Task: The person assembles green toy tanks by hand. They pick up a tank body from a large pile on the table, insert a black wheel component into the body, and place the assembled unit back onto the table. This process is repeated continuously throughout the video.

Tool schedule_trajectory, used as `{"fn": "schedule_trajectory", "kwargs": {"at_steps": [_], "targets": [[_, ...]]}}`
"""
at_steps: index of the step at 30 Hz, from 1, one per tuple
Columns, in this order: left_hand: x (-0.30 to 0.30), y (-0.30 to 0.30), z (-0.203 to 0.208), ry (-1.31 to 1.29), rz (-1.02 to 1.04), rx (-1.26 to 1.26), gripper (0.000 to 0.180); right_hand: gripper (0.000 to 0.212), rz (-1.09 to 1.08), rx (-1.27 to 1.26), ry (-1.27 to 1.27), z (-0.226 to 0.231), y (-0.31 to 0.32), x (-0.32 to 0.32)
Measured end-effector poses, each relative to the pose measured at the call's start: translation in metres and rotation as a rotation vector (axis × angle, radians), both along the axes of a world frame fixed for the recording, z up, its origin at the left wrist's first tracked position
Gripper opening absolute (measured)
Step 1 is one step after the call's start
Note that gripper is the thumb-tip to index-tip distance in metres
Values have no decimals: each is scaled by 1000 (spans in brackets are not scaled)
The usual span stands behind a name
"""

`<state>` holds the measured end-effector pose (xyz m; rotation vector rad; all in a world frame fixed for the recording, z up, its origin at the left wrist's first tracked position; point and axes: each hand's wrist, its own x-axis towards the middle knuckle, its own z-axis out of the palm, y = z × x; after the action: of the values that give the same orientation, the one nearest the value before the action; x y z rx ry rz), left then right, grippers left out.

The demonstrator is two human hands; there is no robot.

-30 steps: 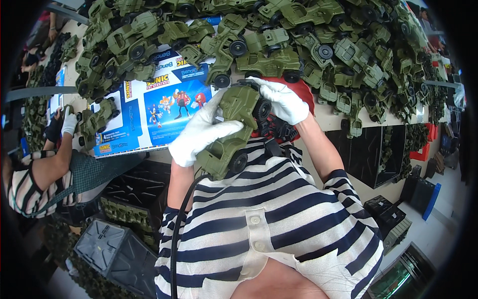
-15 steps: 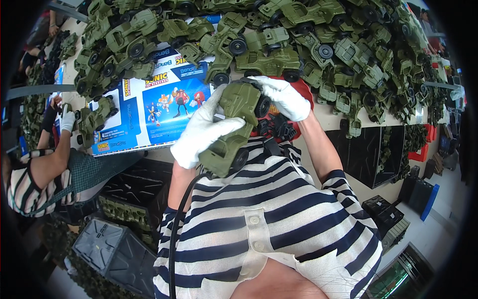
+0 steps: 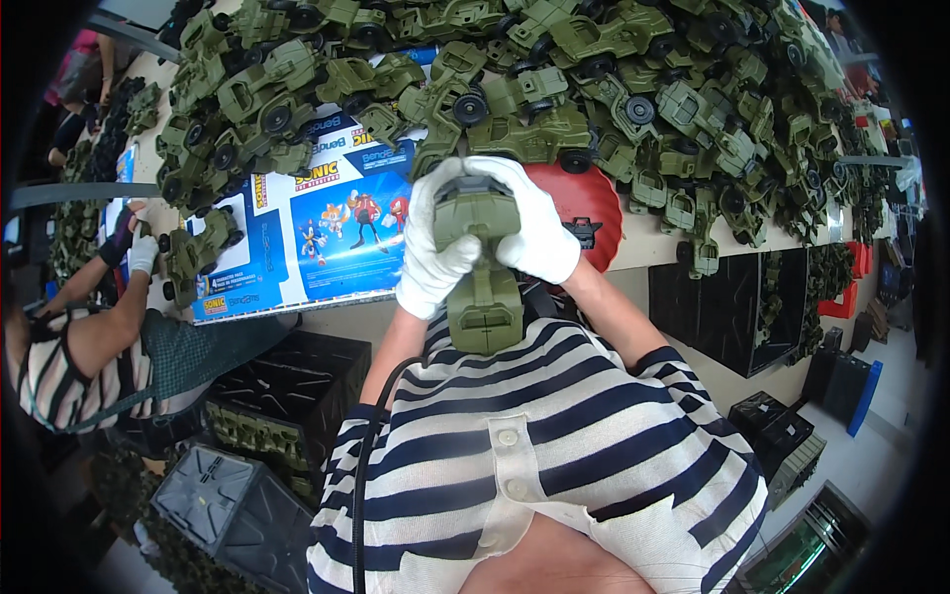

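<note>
Both of my hands wear white gloves and grip one olive-green toy jeep in front of my chest. My left hand wraps the jeep's left side, its thumb lying across the body. On the other side, my right hand curls over the far end, thumb pressed to the top. The jeep's near end points toward my striped shirt. Fingers cover its far end and sides, so any wheels there are hidden. Just beyond my right hand lies a round red tray with a few black parts in it.
A large heap of similar green toy jeeps covers the far table. Flat blue-and-white printed cardboard lies at left, another jeep on its edge. A co-worker's gloved hand is near that. Black crates stand below the table.
The jeep has turned from slanted to nearly straight toward me. My right hand has come in from the far right side and closed round it, uncovering more of the red tray.
</note>
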<state>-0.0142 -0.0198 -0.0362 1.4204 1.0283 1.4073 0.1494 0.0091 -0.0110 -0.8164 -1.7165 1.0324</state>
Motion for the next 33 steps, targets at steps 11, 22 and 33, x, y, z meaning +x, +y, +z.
{"fn": "schedule_trajectory", "kwargs": {"at_steps": [11,22,33], "targets": [[2,6,-25,154,-14,-39,65,28,-94,-438,16,-21,-3,1],[-18,112,-96,391,373,-269,60,29,-602,280,79,79,171,168],[-9,94,-46,863,191,-307,73,43,-1231,262,148,191,231,320]]}}
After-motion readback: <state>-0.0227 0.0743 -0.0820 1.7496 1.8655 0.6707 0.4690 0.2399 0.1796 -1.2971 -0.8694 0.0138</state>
